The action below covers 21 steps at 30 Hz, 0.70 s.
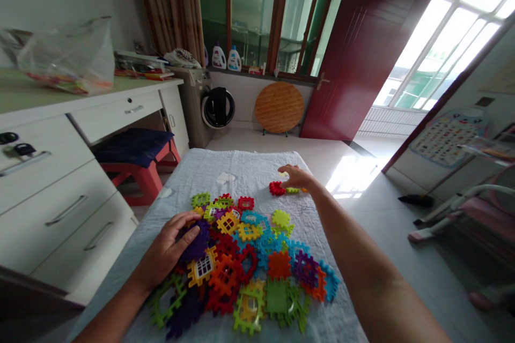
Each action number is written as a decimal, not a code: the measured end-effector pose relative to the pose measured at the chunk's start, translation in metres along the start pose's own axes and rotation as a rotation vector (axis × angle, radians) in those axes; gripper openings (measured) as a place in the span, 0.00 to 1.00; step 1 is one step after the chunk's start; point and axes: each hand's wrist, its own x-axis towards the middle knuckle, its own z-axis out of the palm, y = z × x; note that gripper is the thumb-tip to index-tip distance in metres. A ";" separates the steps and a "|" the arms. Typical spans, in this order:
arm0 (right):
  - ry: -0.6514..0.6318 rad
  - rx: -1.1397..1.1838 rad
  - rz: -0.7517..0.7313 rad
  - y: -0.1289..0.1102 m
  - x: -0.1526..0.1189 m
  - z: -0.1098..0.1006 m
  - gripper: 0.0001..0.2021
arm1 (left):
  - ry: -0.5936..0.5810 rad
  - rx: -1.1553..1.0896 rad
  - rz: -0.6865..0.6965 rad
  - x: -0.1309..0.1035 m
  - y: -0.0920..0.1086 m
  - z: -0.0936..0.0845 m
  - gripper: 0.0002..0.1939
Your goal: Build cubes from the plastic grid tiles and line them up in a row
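Observation:
A pile of colourful plastic interlocking blocks (229,276), some with window grids, covers the near part of a cloth-covered table (241,163). At the pile's left side, my left hand (177,241) is on a dark purple block (198,244), its thumb lying over the face and its fingers along the upper edge. Farther away, my right hand (298,176) reaches out with fingers apart, just above a small group of blocks. A red block (276,188) shows beside its fingertips, and a yellow-green block (292,191) lies partly hidden beneath the hand.
A white desk (120,99) with a plastic bag (76,61) runs along the left. Under it stands a red stool (148,177) with a dark top. Behind the table are a washing machine (197,107), a round wooden board (279,107) and a red door (362,37).

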 end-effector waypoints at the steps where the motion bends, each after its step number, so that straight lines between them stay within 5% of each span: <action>1: -0.049 -0.039 -0.004 -0.005 0.000 0.004 0.32 | 0.001 -0.002 -0.001 0.000 0.000 0.000 0.22; 7: -0.129 -0.156 -0.009 -0.026 0.001 0.027 0.23 | -0.001 -0.013 -0.004 -0.001 0.002 0.000 0.21; 15: -0.143 -0.139 0.000 -0.029 0.001 0.025 0.26 | -0.006 -0.032 0.002 -0.001 0.005 -0.001 0.21; 21: 0.045 -0.029 -0.013 -0.041 -0.015 0.016 0.37 | -0.004 -0.017 0.013 -0.001 0.006 -0.002 0.21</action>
